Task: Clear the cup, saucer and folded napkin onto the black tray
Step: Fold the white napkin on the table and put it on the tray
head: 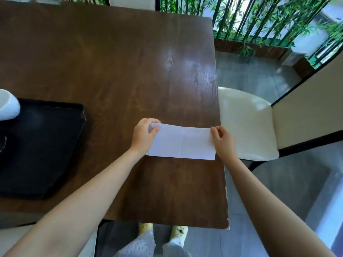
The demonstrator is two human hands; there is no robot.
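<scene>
The fingertips of the left hand (143, 135) are curling over the far left corner of the white napkin (182, 143), pinching the folded layers there between thumb and fingers. The right hand (222, 140) is gripping the napkin's opposite short edge, thumb and forefinger closing narrowly on its far right corner while the other fingers are folding in beneath. Between the two hands the napkin is lying stretched out as a long flat rectangle, a faint crease running down its middle. It is resting on the dark wooden table (111, 71), right at the table's right edge, with its right end reaching that edge. Both bare forearms are reaching in from the near side of the table.

Well to the left of the napkin, the black tray (42, 145) is sitting on the same table, cut off by the frame. A white cup (8, 105) is showing at the tray's far left corner, only partly in view; I cannot tell whether a saucer is under it. Just right of the napkin, beyond the table edge, a cream chair seat (246, 125) is standing.
</scene>
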